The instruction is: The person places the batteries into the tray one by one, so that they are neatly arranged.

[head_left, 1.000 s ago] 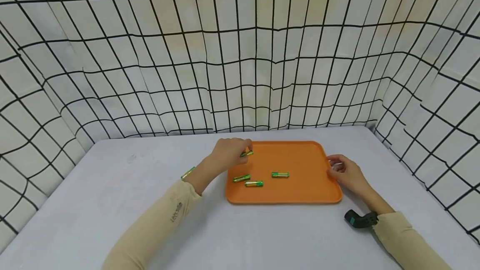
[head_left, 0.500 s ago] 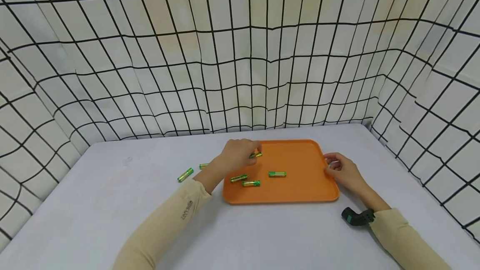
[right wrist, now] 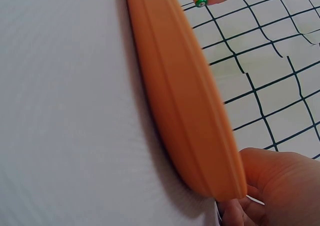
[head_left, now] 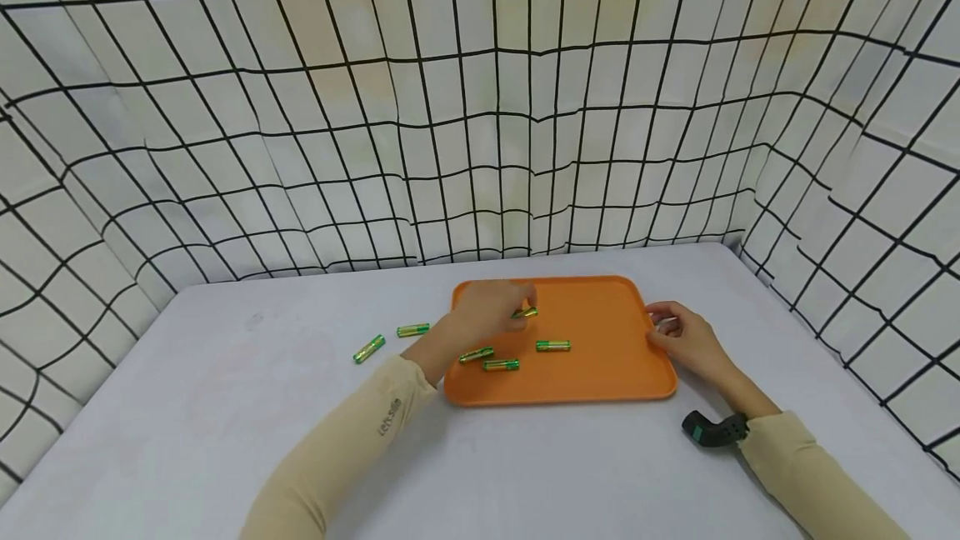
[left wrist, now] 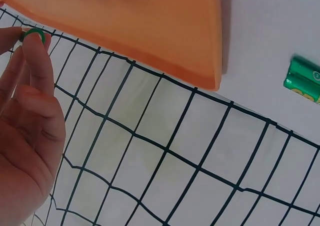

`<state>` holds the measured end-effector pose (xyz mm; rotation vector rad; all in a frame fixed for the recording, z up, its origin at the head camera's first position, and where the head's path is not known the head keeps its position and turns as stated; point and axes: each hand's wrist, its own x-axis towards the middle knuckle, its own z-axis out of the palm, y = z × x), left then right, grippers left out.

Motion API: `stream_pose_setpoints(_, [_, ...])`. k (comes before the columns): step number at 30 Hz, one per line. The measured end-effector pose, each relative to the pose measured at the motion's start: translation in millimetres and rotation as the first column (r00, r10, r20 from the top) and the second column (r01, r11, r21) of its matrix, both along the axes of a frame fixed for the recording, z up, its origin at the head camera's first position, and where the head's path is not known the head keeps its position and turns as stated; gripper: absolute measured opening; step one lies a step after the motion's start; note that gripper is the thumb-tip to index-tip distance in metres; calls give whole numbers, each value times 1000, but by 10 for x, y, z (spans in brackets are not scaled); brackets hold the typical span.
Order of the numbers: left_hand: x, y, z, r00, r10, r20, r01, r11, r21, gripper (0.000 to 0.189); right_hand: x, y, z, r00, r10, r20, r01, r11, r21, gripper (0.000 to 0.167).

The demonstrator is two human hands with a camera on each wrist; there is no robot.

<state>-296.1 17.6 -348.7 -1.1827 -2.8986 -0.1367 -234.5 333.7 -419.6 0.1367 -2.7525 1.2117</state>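
My left hand [head_left: 489, 308] is over the left part of an orange tray [head_left: 600, 315], pinching a green-and-gold battery [head_left: 529, 312] between thumb and fingertips. The right wrist view catches the green end of this held battery [right wrist: 200, 0]. On the tray lie three more batteries: one near the middle [head_left: 552, 346], and a front-left pair of which one battery [head_left: 501, 365] lies just ahead of another battery [head_left: 476, 354]. My right hand [head_left: 688, 342] grips the tray's right rim, thumb on top and fingers curled beneath.
Left of the tray, two batteries rest on the white tabletop: one battery [head_left: 413, 330] close to my left forearm, another battery [head_left: 369, 348] farther out. A white wall with black grid lines [head_left: 480, 148] surrounds the back and sides. A black wrist strap [head_left: 714, 429] is on my right wrist.
My left hand has shifted rightward over the tray with the battery, uncovering a battery on the table behind the forearm. The right hand stays on the rim. The head view has shifted slightly.
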Motion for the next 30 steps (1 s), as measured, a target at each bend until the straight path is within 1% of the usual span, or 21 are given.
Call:
stream_pose_setpoints(4, [-18, 49, -47, 1000, -20, -14, 19, 1000, -11, 21, 5, 0, -11, 1000, -5, 8, 5, 1000, -7, 41])
stream_pose_setpoints(8, [-18, 91, -78, 999, -32, -15, 32, 999, -6, 23, 4, 0, -11, 1000, -9, 13, 9, 1000, -3, 41])
stream_pose_setpoints(16, [-36, 156, -129, 1000, -14, -14, 14, 1000, -13, 21, -3, -10, 13, 1000, -16, 14, 16, 1000, -2, 41])
stream_pose_setpoints(21, [-45, 181, -144, 999, -18, -40, 16, 999, -42, 18, -1, -11, 28, 1000, -13, 16, 13, 1000, 2, 41])
stream_pose_setpoints(30, [-41, 198, -168, 999, -27, -22, 25, 997, -78, 18, 6, -10, 24, 1000, -10, 13, 10, 1000, -5, 41])
